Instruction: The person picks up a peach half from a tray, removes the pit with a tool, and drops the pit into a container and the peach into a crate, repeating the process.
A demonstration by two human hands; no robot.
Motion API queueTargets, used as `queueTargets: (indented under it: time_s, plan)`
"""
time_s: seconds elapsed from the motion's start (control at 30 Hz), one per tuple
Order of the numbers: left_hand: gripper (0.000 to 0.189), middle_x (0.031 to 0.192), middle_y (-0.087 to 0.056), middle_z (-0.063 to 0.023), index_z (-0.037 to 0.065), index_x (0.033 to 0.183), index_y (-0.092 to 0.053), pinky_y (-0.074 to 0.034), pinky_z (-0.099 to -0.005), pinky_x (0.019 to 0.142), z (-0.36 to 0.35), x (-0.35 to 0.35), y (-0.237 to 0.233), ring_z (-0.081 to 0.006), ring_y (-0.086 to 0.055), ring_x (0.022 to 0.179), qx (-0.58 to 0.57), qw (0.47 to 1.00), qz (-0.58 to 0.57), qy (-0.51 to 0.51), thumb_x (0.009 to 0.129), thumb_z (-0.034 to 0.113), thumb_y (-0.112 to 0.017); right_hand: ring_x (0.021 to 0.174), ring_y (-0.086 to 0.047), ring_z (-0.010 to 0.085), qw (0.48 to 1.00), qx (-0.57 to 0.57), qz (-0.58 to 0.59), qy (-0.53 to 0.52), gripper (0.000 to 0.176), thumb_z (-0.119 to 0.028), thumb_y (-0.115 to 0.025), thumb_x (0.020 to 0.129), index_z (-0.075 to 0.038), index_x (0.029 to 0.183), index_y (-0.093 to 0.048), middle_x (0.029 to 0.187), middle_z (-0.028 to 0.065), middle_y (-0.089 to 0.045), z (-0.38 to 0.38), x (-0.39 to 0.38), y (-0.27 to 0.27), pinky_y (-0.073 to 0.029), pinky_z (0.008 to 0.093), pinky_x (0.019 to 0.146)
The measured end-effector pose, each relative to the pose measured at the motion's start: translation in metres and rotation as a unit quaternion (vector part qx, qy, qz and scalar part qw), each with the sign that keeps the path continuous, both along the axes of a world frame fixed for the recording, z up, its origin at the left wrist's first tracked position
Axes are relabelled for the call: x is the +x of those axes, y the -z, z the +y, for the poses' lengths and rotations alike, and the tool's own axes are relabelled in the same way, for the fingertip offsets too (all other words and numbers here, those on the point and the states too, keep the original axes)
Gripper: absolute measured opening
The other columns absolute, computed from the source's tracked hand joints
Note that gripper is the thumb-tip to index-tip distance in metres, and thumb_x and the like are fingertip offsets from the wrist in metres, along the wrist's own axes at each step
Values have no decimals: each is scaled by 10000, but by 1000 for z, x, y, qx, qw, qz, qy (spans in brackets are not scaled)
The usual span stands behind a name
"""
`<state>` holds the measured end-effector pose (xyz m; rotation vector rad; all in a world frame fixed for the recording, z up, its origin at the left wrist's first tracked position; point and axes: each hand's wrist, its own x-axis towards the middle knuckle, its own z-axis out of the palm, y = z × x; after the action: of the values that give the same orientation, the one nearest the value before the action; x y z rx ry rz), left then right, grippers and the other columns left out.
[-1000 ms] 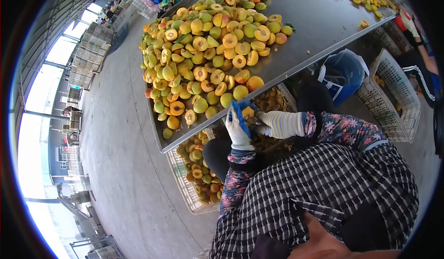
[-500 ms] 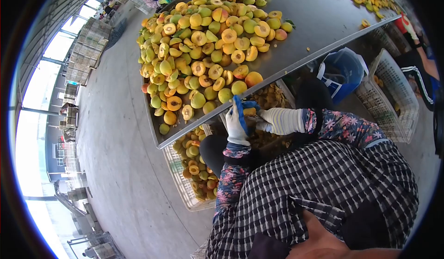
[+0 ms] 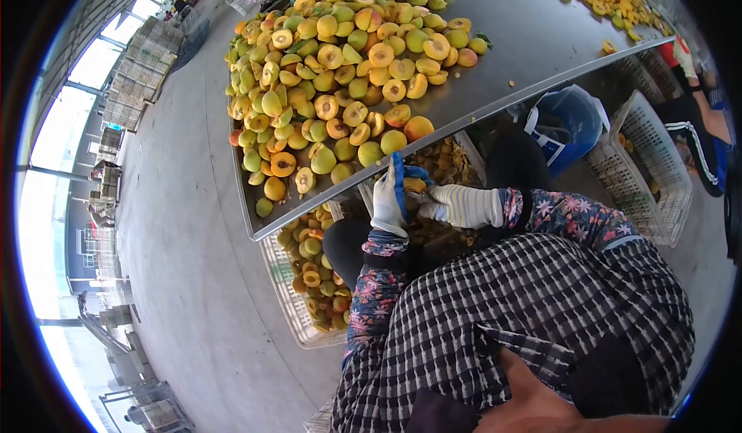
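Note:
My left hand [image 3: 391,199], in a white and blue glove, is closed round a yellow-orange fruit [image 3: 415,185] just past the table's near edge. Close on its right, my right hand [image 3: 464,204] wears a pale striped glove, its fingers bent at the same fruit; a small tool seems to be in them, too hidden to name. Beyond both hands a heap of whole and halved fruits [image 3: 332,77] lies on the metal table [image 3: 495,85]. Beneath my hands is a container of fruit scraps [image 3: 446,160].
A white crate of halved fruits [image 3: 284,298] stands below the table at left. On the right are a blue bucket [image 3: 576,124] and another white crate [image 3: 665,193]. Co-workers' arms show at the top and at far right. More fruit [image 3: 610,0] lies at the table's far end.
The view has shifted slightly. My hands remain together at the fruit, with only small finger movement. At the top, a co-worker's gloved hands have moved nearer the heap.

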<state>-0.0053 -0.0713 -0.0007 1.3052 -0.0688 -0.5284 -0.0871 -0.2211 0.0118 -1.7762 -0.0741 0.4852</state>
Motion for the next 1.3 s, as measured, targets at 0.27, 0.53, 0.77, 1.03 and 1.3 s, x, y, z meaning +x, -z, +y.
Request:
queueTargets:
  time_s: [0.27,0.53,0.77,1.03,1.3]
  plan:
    - [549,823,-667,-165,-62,975,-601,-574,-381,695,-9,-9,-8,-270,-683,721,-57,995,37,-70,1007,476,-494,424,-453,114,949,165,268,11,291,-415,-534,991,-133,1057,-556,597,-22,-471,-8,-3,-37,-397,301,394]
    - [455,820,-688,-154,-55,1027,-587,-565,-385,733,-3,-3,4,-280,-689,786,-100,991,73,42,995,397,-548,419,-411,96,976,123,177,18,297,-400,-523,1003,-106,1035,-545,587,-40,-442,-2,-17,-39,-354,260,390]
    - [474,874,-726,-76,-33,1293,-462,-572,-310,684,-1,-10,11,-240,-714,741,108,927,-354,57,942,256,-596,422,-371,65,894,283,346,24,321,-449,-540,990,-131,961,-557,569,-69,-400,-18,-17,-35,-292,230,381]
    - [445,889,-718,-137,-58,1236,-491,-588,-311,669,2,-13,8,-214,-712,742,16,985,-164,55,1019,330,-491,424,-364,58,895,294,333,35,310,-442,-556,983,-133,957,-567,574,-71,-406,-19,-30,-39,-289,213,383]
    - [306,877,-723,-115,-49,1066,-670,-587,-296,708,70,-6,-17,-184,-693,720,125,956,-219,-147,1012,225,-546,493,-553,165,982,91,163,-2,376,-419,-531,995,-56,1087,-550,643,41,-560,-39,-28,-34,-440,304,457]
